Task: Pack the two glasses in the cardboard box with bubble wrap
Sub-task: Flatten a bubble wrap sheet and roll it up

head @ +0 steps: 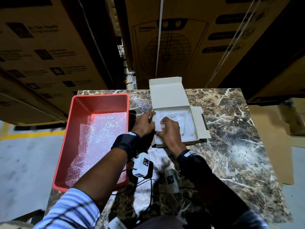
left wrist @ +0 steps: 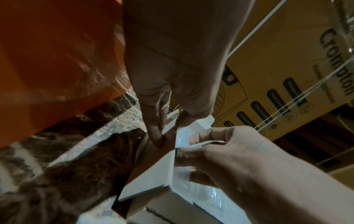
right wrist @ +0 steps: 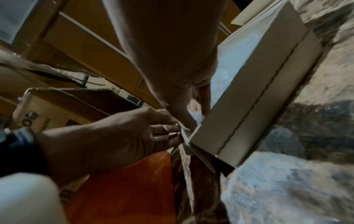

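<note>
Both hands at frame centre, left hand (head: 144, 124) pinching the cardboard box (head: 202, 128) side flap, right hand (head: 168, 129) fingers curled onto bubble wrap (head: 186, 123) inside

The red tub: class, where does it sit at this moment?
In the head view the red tub sits on the left of the marble table, just left of the open box and the left hand.

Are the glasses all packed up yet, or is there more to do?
Nearly. The cardboard box already holds bubble wrap, with faint shapes under it, probably the glasses. Right now the left hand pinches the box's left side flap while the right hand tucks the wrap down. Left to do: fold in the flaps and shut the lid, which stands open.
</note>
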